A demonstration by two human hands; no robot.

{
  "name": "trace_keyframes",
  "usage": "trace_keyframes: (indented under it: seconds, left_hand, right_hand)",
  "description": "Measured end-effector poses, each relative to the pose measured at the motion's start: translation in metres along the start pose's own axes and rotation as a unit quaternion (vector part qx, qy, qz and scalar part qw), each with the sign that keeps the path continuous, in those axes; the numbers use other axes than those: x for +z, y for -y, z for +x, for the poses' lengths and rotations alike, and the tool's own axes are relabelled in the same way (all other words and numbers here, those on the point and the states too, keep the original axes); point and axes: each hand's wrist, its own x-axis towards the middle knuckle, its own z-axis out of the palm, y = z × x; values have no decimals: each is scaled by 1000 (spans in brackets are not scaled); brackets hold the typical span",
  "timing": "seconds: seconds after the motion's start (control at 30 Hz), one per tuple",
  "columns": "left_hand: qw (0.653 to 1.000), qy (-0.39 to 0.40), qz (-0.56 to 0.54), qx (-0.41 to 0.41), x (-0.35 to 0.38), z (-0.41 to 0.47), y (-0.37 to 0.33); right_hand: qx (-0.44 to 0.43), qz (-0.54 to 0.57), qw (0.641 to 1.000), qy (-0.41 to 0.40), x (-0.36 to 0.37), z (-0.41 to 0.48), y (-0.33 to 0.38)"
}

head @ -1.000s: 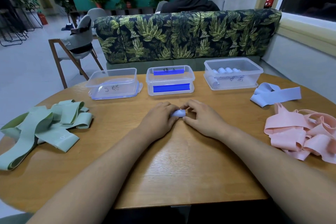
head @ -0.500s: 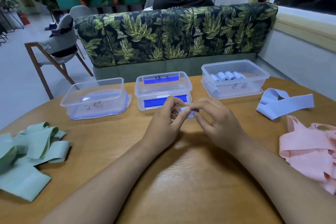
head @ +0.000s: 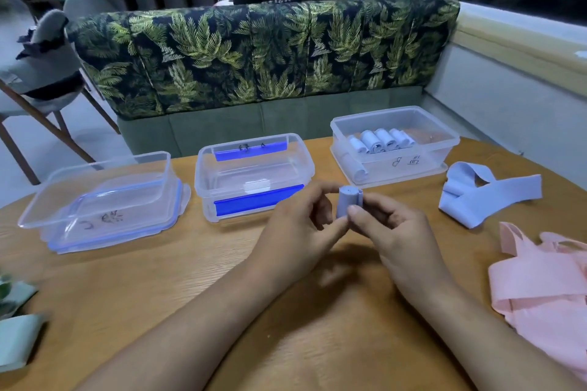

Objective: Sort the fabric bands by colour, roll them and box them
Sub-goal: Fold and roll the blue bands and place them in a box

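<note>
Both hands hold a blue roll (head: 347, 205) upright above the table (head: 197, 279), in front of the middle box (head: 254, 176). Left hand (head: 295, 232) fingers curl on its left side; right hand (head: 394, 238) thumb and fingers pinch its right. Right box (head: 395, 144) holds blue rolls (head: 379, 140). Loose blue band (head: 486, 192) and pink bands (head: 543, 289) lie right, green bands (head: 16, 336) left, left box (head: 101, 200) far left.

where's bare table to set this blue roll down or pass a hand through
Widest bare wood on the table: in front of the left box, between the green bands and the left forearm. Also bare between the two forearms. Crowded: the back row, with the middle box and right box, and the right side with the loose blue band and pink bands.
</note>
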Motion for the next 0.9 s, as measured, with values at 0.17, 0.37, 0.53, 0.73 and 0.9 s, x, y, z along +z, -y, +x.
trace_keyframes:
  seconds: [0.17,0.37,0.53,0.73,0.9]
  left_hand:
    - [989,57,91,105,6,15,10]
    - [983,92,92,132,7,17,22]
    - [983,86,78,143,3,15,22]
    - [976,85,121,157,-1,13,22]
    - [974,70,154,154,1,13,28]
  right_hand:
    - [104,103,989,-34,-10,9,1]
    - [139,76,987,8,-8,11,-7]
    - [167,98,981,26,-9,11,-7]
    - [201,121,970,59,-8,11,-4]
    - [200,104,974,24,-7,12,-1]
